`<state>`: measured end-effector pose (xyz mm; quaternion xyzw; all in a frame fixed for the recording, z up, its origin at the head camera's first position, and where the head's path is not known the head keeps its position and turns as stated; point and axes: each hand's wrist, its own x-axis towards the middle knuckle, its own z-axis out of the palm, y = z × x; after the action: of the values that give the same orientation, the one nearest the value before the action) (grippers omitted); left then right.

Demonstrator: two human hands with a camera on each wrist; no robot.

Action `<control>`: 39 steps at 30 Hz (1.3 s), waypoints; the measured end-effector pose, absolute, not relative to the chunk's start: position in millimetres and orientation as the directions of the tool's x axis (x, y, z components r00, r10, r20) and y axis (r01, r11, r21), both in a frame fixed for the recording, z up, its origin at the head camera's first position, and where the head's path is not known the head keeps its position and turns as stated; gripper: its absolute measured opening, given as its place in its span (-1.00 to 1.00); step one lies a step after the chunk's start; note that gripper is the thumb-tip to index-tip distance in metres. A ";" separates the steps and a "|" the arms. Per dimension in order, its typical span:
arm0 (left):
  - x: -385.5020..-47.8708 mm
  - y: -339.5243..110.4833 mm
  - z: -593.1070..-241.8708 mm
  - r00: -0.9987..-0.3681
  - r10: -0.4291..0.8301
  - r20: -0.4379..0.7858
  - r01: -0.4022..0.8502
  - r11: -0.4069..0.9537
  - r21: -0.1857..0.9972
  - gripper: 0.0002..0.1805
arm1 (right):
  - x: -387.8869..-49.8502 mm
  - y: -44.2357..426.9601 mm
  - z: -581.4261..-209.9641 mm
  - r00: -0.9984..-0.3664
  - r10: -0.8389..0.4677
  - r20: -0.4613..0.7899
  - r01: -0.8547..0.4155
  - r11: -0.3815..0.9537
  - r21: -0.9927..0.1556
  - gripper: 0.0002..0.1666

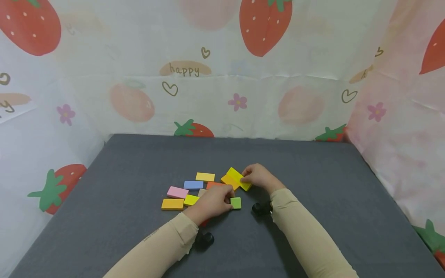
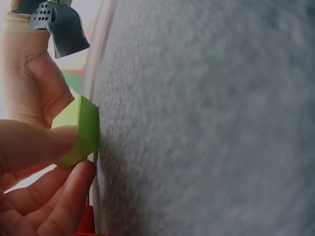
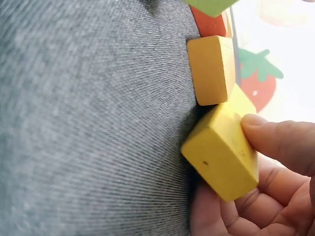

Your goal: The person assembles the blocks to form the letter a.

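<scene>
A: Near side first, green block (image 1: 235, 203) as landmark. What lies closest to you?

B: A red piece (image 1: 204, 223), mostly hidden under your left wrist, nearer you than the green block. Your left hand (image 1: 213, 201) pinches the green block itself, thumb on its face. Cannot tell whether it bears fully on the tabletop (image 1: 139, 170).

A: And left of the green block?

B: An orange-yellow block (image 1: 172, 204) and a small yellow block (image 1: 191, 200); farther off, pink (image 1: 177, 192), beige (image 1: 201, 192) and blue (image 1: 193, 185) blocks, no fingers round them.

A: Beyond it?

B: An orange-red block (image 1: 213, 185), then an amber block (image 1: 229, 180). Your right hand (image 1: 260, 178) pinches a yellow block (image 1: 238, 175) set askew against the amber one, past the green block and slightly right. Farthest piece: a pale yellow block (image 1: 205, 177), then the printed cloth (image 1: 295, 65).

A: How far along are you?

B: Partway, by my judgement. Done: a loose, stepped group lies flat. Left: the green and yellow blocks, both in your fingers, not yet released.
</scene>
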<state>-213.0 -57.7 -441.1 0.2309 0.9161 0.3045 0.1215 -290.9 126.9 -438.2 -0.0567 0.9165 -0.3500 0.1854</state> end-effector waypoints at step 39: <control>-230.4 23.8 -443.8 -0.848 0.511 -0.140 0.258 0.629 0.733 -0.88 | -276.7 208.7 -436.4 -0.939 -0.112 -0.326 0.223 0.524 -0.822 -0.73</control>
<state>-230.4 23.8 -443.8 0.2169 0.8864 0.3718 0.1702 -276.7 208.7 -436.4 0.0325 0.8557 -0.4870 0.1718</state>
